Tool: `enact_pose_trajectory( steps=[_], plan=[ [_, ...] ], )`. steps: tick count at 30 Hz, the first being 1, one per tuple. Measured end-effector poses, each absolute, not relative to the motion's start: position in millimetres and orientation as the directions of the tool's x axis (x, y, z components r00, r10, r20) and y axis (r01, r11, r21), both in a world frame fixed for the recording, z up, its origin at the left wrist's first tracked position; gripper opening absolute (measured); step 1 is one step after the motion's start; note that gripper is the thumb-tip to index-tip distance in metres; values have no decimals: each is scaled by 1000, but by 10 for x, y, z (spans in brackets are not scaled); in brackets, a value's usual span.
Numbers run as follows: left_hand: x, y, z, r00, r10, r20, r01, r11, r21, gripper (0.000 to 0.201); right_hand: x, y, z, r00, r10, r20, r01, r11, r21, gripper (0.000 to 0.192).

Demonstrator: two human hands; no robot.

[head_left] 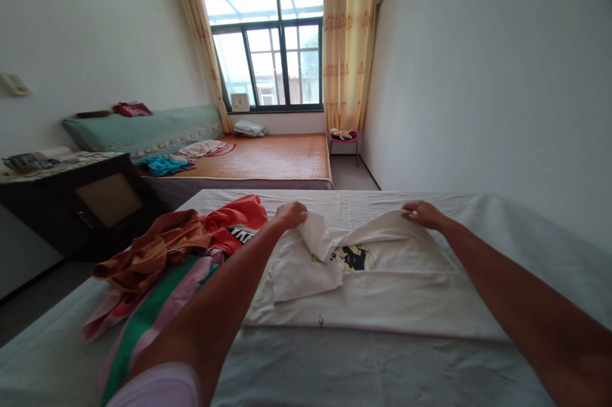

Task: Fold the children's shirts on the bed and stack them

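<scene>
A white T-shirt (382, 305) with a black and yellow print lies partly folded on a pale sheet (306, 369). My left hand (291, 214) pinches its far edge near the folded sleeve. Farther right, my right hand (423, 214) grips another part of the same far edge, and the fabric between the hands is lifted and dips in the middle. One sleeve lies flat over the shirt's left part. Left of my left forearm is a heap of clothes (162, 254) in brown, red, green and pink, partly hidden by the arm.
Beyond the sheet stands a bed with a brown mat (282, 155), with a blue cloth (167, 166) on it. A dark cabinet (95, 203) is at the left. A small stool (343, 138) stands below the curtain (351, 43). A white wall (492, 75) bounds the right side.
</scene>
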State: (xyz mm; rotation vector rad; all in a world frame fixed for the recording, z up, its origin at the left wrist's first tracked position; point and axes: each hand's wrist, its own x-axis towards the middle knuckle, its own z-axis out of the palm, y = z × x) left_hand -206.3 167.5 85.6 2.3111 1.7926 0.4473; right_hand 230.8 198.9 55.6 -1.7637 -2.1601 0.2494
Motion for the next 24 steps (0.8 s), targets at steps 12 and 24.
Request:
enact_pose_trajectory(
  steps=[12,24],
  plan=[
    [-2791,659,912,401,879,257,507,-447,737,22,2832,589,621,-134,964,229,476,265,-839,37],
    [-2817,207,722,508,848,151,512,-438,739,27,2921,356,370,-200,949,243,870,286,-401,19]
  ],
)
